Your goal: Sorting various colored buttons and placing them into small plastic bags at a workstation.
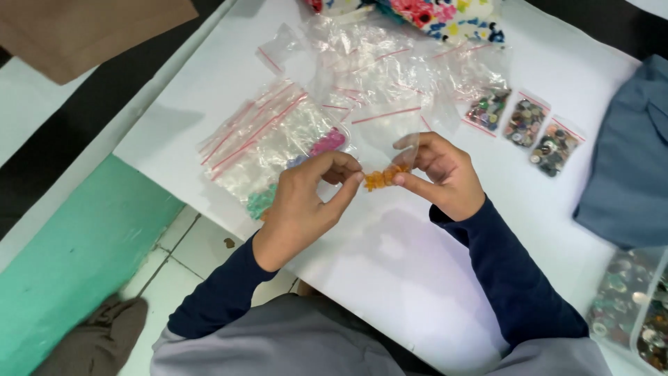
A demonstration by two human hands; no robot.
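Left hand and right hand meet above the tabletop, and both are nearly closed, thumb and forefinger of each pinching the same small clump of orange beads between them. The right hand also seems to have the edge of a small clear bag caught under its fingers, just beyond the beads.

The risk here: that pinch is light and the clump is tiny. If either hand eases off, I'd judge the beads drop and scatter over the tabletop, perhaps off its near edge to the floor. A hard tug could break the clump apart too.

Now the containers. Beyond the left hand lies a pile of zip bags; pink and green pieces show through some of them. Farther out, empty clear bags lie crumpled. Beyond the right hand, three small packets sit side by side, each full of mixed buttons. Off to the right, near the elbow, a clear tub holds more buttons.
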